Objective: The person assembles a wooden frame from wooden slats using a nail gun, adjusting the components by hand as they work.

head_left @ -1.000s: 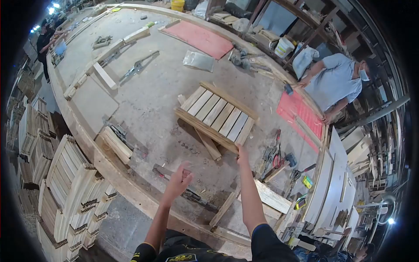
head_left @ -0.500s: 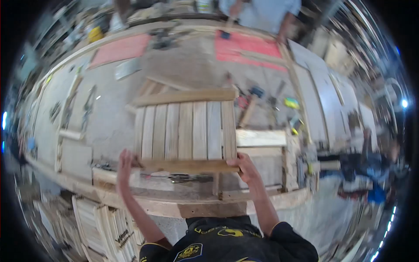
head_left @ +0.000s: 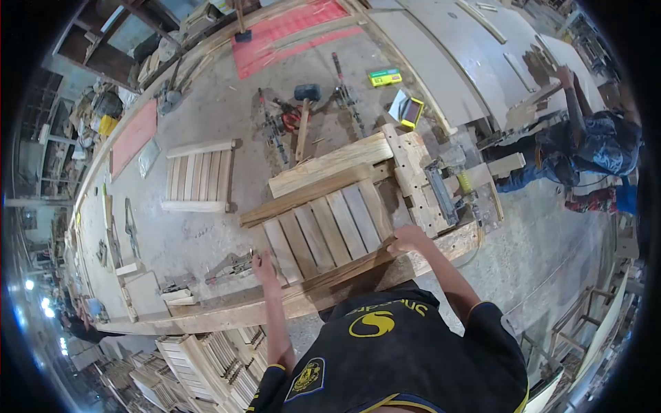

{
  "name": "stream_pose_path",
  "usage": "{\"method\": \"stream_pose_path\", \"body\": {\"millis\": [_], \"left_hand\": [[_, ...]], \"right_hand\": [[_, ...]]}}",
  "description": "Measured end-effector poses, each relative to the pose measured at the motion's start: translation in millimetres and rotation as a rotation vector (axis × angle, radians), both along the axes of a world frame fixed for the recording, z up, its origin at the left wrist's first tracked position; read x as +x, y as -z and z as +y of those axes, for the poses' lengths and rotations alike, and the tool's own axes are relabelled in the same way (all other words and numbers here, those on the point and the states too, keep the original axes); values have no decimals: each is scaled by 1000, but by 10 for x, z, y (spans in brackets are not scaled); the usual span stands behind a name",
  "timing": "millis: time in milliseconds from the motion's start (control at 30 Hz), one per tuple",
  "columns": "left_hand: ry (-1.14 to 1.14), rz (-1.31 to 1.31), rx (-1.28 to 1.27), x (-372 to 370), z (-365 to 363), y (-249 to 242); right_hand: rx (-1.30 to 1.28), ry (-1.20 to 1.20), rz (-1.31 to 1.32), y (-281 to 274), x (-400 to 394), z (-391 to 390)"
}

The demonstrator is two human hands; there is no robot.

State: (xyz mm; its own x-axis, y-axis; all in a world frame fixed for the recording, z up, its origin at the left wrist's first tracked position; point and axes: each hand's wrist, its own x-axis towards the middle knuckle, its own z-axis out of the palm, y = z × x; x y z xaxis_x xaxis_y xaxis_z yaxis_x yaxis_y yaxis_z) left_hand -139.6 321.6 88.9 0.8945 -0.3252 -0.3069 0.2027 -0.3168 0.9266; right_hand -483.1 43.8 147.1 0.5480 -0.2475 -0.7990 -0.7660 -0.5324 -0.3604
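A slatted wooden panel (head_left: pixel 322 233), with side-by-side slats between two long rails, lies at a slant near the bench's front edge. My left hand (head_left: pixel 266 268) is at its near left corner, fingers closed against the edge. At the near right corner, my right hand (head_left: pixel 408 239) grips the rail end, thumb on top. Just beyond the panel rests a thick pale wooden beam (head_left: pixel 330 164). It meets a wooden block with holes (head_left: pixel 416 179) at the right, beside a metal vise (head_left: pixel 443 191).
A second slatted panel (head_left: pixel 200 175) lies on the workbench (head_left: pixel 241 117) to the left. Behind are a black-headed mallet (head_left: pixel 307 93), bar clamps (head_left: pixel 270 124) and a yellow-green box (head_left: pixel 384 77). Another person (head_left: pixel 585 144) stands at the right. Stacked slatted pieces (head_left: pixel 200 372) stand below the bench.
The held panel has moved rightward and turned to a slant, from in front of the second panel to beside the beam. Both hands moved with it, and my view has turned right.
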Motion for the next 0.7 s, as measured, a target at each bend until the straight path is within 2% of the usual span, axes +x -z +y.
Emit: {"method": "stream_pose_path", "body": {"millis": [33,100,133,167,200,233,267,300,367,400,433,500,567,600,667,700], "left_hand": [[10,-9,9,-79,-107,56],[176,-197,243,-198,-249,98],[296,-324,368,-264,-326,40],[418,-449,492,-331,-408,-42],[428,-459,508,-366,-491,-126],[535,-390,674,-389,-591,-222],[639,-317,838,-399,-659,-245],[644,-321,849,-398,-680,-113],[770,-186,1123,-343,-641,338],[773,-188,1133,-369,-719,333],[938,-97,1157,-425,-829,302],[1086,3,1185,-547,-859,196],[768,-224,998,-613,-720,43],[738,-225,1013,-610,-606,-73],[529,-332,932,-593,-355,-277],[509,-338,941,-589,-237,-281]], "right_hand": [[9,10,-9,25,-76,43],[-445,81,-85,180,-200,340],[-637,216,-238,451,-292,520],[-620,233,-245,411,-309,600],[-606,331,-346,365,-361,661],[-594,429,-444,303,-390,709],[-620,407,-496,283,-397,758],[-611,416,-497,273,-390,786],[-502,357,-848,279,-367,829],[-474,269,-830,296,-356,843],[-463,274,-831,313,-348,868],[-484,267,-835,356,-284,922],[-490,280,-843,436,-238,947],[-512,301,-840,488,-218,945],[-522,312,-859,575,-138,952],[-529,330,-781,602,-113,955]]}}
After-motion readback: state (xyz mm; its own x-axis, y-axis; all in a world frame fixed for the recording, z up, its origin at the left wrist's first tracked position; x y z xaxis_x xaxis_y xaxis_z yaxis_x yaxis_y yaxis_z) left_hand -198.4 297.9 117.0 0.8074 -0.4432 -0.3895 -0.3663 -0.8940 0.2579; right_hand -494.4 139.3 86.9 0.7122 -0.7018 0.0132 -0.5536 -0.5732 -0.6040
